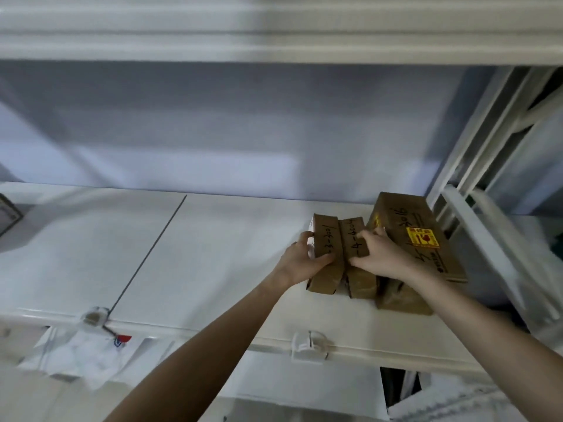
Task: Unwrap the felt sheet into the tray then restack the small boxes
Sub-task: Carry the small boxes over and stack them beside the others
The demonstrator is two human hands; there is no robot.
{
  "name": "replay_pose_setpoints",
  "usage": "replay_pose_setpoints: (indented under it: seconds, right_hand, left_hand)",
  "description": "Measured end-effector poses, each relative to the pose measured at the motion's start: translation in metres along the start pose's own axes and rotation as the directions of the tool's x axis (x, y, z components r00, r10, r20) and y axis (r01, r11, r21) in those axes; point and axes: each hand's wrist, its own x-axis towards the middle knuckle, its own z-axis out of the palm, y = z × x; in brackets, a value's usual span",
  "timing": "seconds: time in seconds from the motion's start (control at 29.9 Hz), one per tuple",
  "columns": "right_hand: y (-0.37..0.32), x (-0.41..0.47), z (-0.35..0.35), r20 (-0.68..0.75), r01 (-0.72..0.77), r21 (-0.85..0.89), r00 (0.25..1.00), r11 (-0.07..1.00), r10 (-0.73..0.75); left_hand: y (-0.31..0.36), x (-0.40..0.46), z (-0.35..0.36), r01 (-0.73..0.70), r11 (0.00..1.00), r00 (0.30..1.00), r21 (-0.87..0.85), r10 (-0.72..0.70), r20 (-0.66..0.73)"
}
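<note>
Three brown cardboard boxes stand close together on a white shelf (213,254) at the right. My left hand (306,258) grips the left small box (326,236) by its near left side. My right hand (379,254) lies over the middle small box (353,236), fingers curled on its top and thumb at its front. A larger box (420,239) with a yellow and red sticker lies tilted behind my right hand, resting on another brown box (402,300). No felt sheet or tray can be made out.
A dark seam (152,251) runs across the shelf surface. White clips (309,345) sit on the shelf's front rail. White plastic bags (79,357) hang below at the left. A white metal frame (487,208) rises at the right; another shelf spans overhead.
</note>
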Motion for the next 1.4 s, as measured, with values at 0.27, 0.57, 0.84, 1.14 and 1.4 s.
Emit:
replay_pose_setpoints:
  seconds: [0.27, 0.57, 0.84, 1.14, 1.4]
  right_hand:
    - [0.005, -0.005, 0.011, 0.030, 0.086, -0.080, 0.996, 0.993, -0.084]
    - [0.000, -0.005, 0.007, 0.001, 0.121, -0.045, 0.993, 0.992, -0.121]
    - [-0.035, -0.009, -0.001, -0.125, 0.255, 0.011, 0.960, 0.967, -0.251]
    - [-0.143, -0.005, 0.029, -0.126, 0.431, 0.083, 0.899, 0.898, -0.420]
    - [-0.270, -0.010, 0.078, -0.103, 0.544, 0.101, 0.838, 0.833, -0.535]
  left_hand:
    - [0.001, -0.004, 0.018, 0.047, 0.999, 0.999, 0.006, -0.046, -0.027]
    - [0.002, -0.008, 0.013, 0.037, 0.999, 0.999, 0.018, -0.037, 0.024]
    - [-0.002, -0.028, -0.036, -0.086, 0.991, 0.972, 0.106, 0.107, -0.210]
    - [-0.059, -0.078, -0.135, -0.012, 0.993, 0.920, 0.115, 0.056, -0.388]
    - [-0.129, -0.137, -0.251, 0.047, 0.989, 0.853, 0.139, 0.032, -0.521]
